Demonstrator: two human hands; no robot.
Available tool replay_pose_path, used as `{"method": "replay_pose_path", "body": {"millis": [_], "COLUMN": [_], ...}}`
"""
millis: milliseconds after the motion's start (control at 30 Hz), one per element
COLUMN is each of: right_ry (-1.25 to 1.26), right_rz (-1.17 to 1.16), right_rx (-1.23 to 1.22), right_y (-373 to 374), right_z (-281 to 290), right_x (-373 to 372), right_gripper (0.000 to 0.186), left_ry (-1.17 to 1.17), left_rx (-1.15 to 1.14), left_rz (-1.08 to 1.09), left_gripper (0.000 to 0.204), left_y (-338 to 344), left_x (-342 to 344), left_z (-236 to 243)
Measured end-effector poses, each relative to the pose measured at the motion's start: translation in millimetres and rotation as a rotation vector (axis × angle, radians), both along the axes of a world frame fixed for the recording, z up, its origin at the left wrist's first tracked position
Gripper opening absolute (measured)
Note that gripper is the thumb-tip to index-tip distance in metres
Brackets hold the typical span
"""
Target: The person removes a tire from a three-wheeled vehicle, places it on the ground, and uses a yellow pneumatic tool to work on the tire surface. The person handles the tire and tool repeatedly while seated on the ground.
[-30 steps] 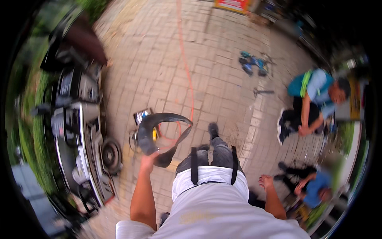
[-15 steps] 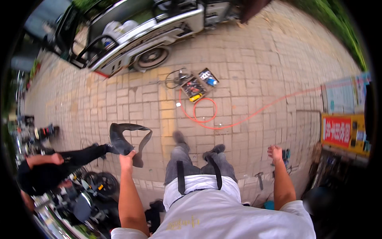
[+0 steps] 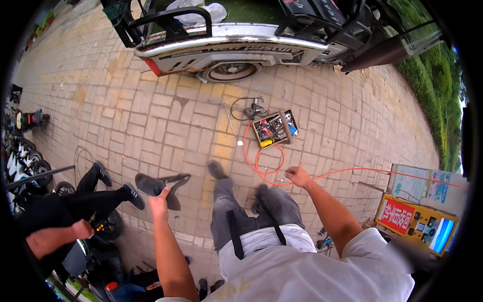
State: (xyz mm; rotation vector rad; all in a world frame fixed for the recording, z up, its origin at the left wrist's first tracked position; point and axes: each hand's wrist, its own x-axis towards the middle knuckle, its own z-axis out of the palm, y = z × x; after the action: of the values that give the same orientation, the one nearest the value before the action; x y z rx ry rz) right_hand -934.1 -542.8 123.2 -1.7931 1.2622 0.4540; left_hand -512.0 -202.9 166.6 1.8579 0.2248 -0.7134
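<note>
A flat, dark-grey loop of rubber, which looks like a deflated inner tube [image 3: 149,185], hangs from my left hand [image 3: 159,200]. My left fingers are closed round its near edge, and the loop spreads out beyond them over the paving. Well to the right, my right hand [image 3: 299,177] is held out above the ground with its fingers loosely bent and slightly apart. Nothing shows in it. In the picture it lies beside the orange hose [image 3: 261,168], apparently above it rather than touching. A tool box [image 3: 274,132] full of small tools stands ahead on the bricks.
A cargo tricycle [image 3: 231,48] is parked across the far side. To the left stands another person in black trousers [image 3: 90,201], near parked motorbikes [image 3: 32,121]. A yellow cabinet [image 3: 417,224] is at the right. A thin rod [image 3: 228,120] and a cabled tool [image 3: 254,108] lie by the box.
My right hand has moved inward and forward toward the hose. My left hand still grips the rubber loop, which hangs in a flatter shape. The view has turned; the tricycle now lies more centrally.
</note>
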Motion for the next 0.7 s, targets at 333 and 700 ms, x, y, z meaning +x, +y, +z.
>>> {"method": "replay_pose_path", "body": {"millis": [333, 700], "right_ry": [0.031, 0.217], "right_rz": [0.214, 0.334], "right_rx": [-0.077, -0.469], "right_y": [-115, -190], "right_z": [-184, -483], "right_x": [80, 212], "right_gripper": [0.033, 0.076], "left_ry": [0.125, 0.115], "left_rx": [-0.214, -0.001], "left_rz": [0.07, -0.135], "left_gripper": [0.038, 0.033], "left_y": [-90, -141], "left_x": [36, 98], "left_z": [-102, -401]}}
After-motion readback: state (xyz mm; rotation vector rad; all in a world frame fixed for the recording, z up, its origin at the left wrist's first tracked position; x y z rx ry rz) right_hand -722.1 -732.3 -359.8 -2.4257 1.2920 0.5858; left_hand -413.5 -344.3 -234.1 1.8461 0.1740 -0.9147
